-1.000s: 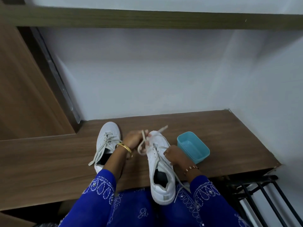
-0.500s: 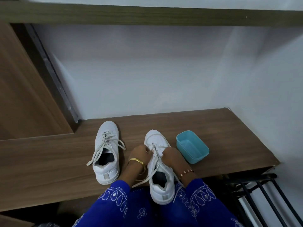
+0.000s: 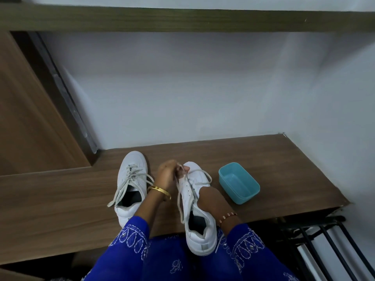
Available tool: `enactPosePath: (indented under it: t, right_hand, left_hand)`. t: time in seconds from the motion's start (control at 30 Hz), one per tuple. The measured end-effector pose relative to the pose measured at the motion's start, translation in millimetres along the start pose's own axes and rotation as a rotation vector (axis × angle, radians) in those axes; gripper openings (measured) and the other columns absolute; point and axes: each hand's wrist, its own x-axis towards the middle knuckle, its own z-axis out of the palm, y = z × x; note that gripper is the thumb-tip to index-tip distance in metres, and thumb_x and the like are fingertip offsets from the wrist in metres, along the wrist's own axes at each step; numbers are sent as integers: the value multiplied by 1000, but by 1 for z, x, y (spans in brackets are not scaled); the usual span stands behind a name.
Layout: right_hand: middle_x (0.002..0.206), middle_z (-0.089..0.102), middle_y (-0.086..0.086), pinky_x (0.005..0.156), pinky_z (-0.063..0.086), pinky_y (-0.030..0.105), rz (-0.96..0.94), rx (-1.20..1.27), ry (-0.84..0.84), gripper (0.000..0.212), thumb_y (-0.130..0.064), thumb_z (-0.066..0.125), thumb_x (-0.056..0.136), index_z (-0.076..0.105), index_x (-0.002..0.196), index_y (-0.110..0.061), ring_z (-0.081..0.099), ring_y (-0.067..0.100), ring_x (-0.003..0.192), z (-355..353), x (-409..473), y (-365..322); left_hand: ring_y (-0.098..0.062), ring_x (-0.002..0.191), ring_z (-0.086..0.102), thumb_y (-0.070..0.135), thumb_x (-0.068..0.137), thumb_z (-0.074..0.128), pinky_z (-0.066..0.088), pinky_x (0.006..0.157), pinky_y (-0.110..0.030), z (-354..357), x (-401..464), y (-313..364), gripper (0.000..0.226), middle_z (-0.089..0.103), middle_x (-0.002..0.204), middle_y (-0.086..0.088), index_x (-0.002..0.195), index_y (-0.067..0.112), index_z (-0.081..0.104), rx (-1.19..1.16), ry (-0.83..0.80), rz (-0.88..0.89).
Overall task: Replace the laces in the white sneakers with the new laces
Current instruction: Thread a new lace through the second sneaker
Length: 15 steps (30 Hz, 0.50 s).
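Two white sneakers lie on a wooden bench. The left sneaker (image 3: 131, 185) is laced, with loose lace ends trailing off its sides. The right sneaker (image 3: 195, 218) lies in front of me, heel over the bench edge. My left hand (image 3: 167, 175) is above its toe and pinches the off-white lace (image 3: 179, 197), which hangs in a long strand down the shoe's left side. My right hand (image 3: 211, 201) grips the sneaker's right side at mid-length. Another loop of lace curves over the toe.
An empty teal plastic box (image 3: 239, 183) stands to the right of the right sneaker. The bench (image 3: 60, 199) meets a white wall behind and a wooden panel (image 3: 26, 122) on the left. A black metal rack (image 3: 328, 250) sits below right.
My left hand has gone from the sneaker's tongue up toward the toe, drawing the lace out with it. My right hand has shifted onto the shoe's right side.
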Motion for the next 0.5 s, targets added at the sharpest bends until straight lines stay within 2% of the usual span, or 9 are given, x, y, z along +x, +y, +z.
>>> enactPosePath:
  t: [0.07,0.17,0.23,0.27,0.3,0.4,0.43,0.5]
  right_hand:
    - [106,63,17,78,42,31,10,-5,-6,38,-9,42,92,26,58,-16,59,29,103,-3,1,-1]
    - [93,62,16,77,41,31,30,8,-19,38,-9,42,93,26,58,-15,58,29,105,-7,-1,-2]
    - [105,62,18,78,42,30,31,15,-15,39,-10,41,93,25,58,-16,58,29,106,-9,-2,-2]
    - [111,62,18,80,42,30,32,13,-17,39,-10,41,94,25,58,-16,57,29,107,-10,-3,-1]
    - [114,61,18,83,43,30,38,11,-22,39,-10,41,94,25,59,-16,57,29,107,-10,-3,-1]
    - [115,60,18,86,43,30,54,14,-45,31,-10,41,93,35,63,-12,56,29,107,-9,-3,1]
    - [115,60,18,85,43,30,61,23,-51,24,-10,41,93,46,71,-7,56,29,107,-9,-3,1]
    - [117,60,18,86,43,30,71,52,-53,22,-12,41,94,57,99,2,56,29,109,-9,-5,2]
  left_hand:
    - [-19,41,60,-5,92,23,49,44,-17,-3,1,14,38,60,45,-9,61,8,41,-138,-7,33]
    - [-15,30,47,3,93,22,50,44,-23,-6,-3,29,36,48,36,-2,61,11,36,-269,18,118]
    - [-11,25,33,6,91,23,48,42,-25,-8,-5,34,36,40,33,2,58,11,34,-265,41,106]
    - [-11,23,32,6,90,25,45,44,-25,-11,-5,35,35,39,32,2,56,10,34,-176,64,72]
    - [-12,24,35,6,89,29,41,46,-25,-14,-4,31,35,43,34,0,55,8,36,9,90,29]
    - [-16,41,48,13,89,42,35,43,-21,-22,-3,8,34,58,56,-9,56,7,48,791,121,1]
    - [-16,48,49,15,89,45,35,46,-23,-24,-3,-1,29,58,63,-8,61,9,49,941,142,29]
    - [-24,72,56,16,88,49,38,59,-26,-22,-3,-19,10,59,83,-9,82,10,52,1033,135,13]
